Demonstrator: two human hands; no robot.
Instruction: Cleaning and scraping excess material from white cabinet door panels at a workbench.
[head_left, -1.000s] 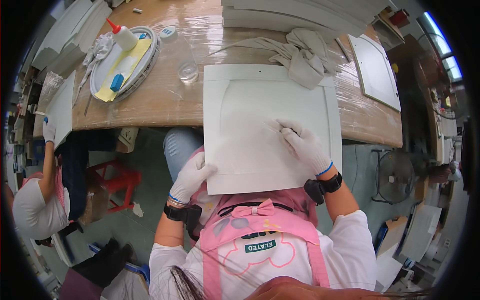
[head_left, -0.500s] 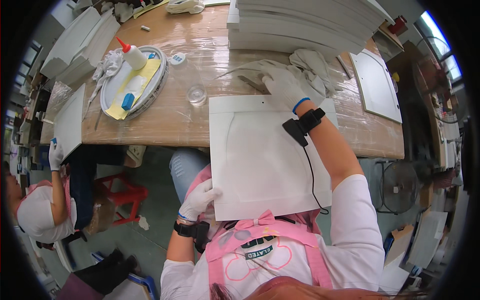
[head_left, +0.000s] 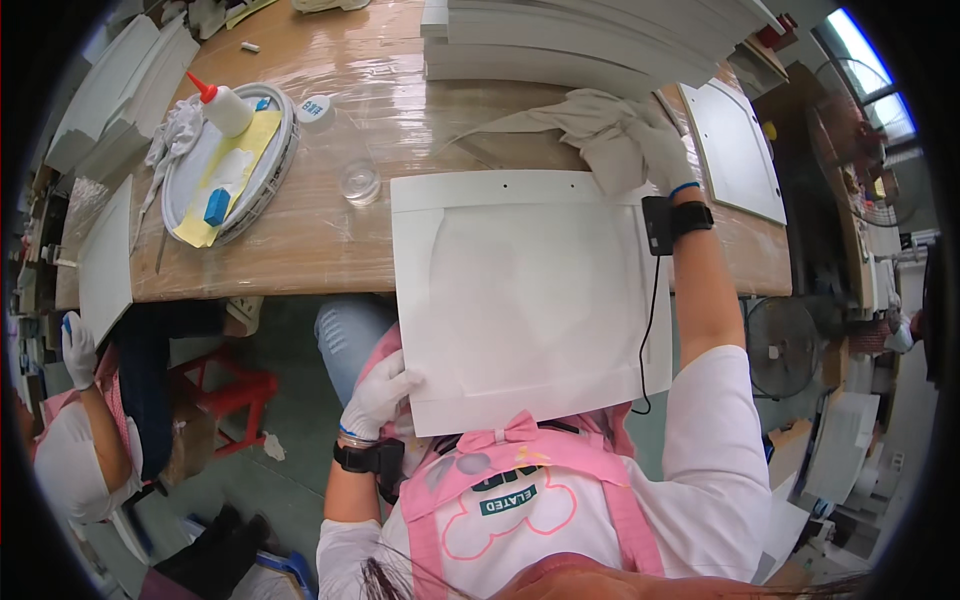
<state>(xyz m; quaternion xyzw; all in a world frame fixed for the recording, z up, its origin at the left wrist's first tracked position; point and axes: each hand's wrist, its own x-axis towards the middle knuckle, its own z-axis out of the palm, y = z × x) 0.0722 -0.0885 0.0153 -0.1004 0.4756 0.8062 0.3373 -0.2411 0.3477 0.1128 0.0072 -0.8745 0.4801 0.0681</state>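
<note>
Right hand (head_left: 664,152) now at crumpled cloth (head_left: 608,150), grip unclear; left hand (head_left: 376,399) closed on panel (head_left: 530,300)

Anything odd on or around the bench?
A pale scrap or patch on the floor beside the red stool looks like stray debris; too small to identify. No obvious damage on the white panel.

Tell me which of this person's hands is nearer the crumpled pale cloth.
Right: the right hand is at the right end of the cloth. The left hand is farther, at the white panel's lower left edge.
</note>
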